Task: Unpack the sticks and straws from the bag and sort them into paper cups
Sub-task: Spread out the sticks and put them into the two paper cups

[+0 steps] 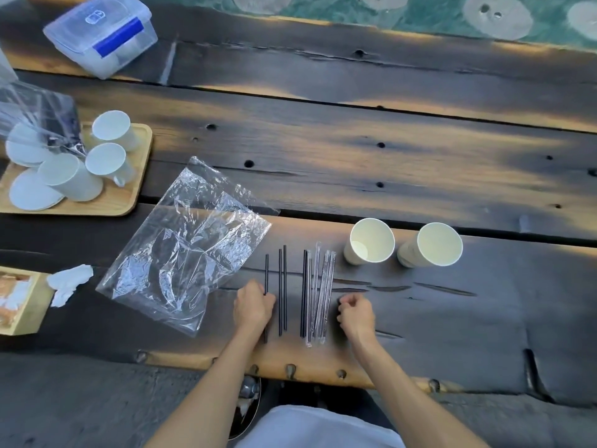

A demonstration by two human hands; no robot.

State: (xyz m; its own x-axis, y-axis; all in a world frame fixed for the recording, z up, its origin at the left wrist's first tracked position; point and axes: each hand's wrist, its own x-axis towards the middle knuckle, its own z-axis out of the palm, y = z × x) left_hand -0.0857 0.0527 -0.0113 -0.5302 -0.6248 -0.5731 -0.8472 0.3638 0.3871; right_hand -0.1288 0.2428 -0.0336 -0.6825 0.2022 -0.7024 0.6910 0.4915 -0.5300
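Black sticks lie in a row on the dark wooden table: one [267, 273] under my left hand [253, 307], which pinches it, then a pair [282, 286]. Right of them lies a bundle of wrapped straws [318, 292] with more black sticks at its left edge. My right hand [355, 313] hovers just right of the bundle with its fingers curled and holds nothing that I can see. The empty clear plastic bag [184, 250] lies flat to the left. Two empty paper cups [371, 240] [434, 245] stand beyond the bundle.
A wooden tray [142, 176] at the left carries several upside-down paper cups and lids, with crumpled cellophane [38, 121] above it. A clear lidded box [103, 33] sits at the back left. A crumpled tissue [69, 282] and a wooden box [22, 302] lie at the left edge.
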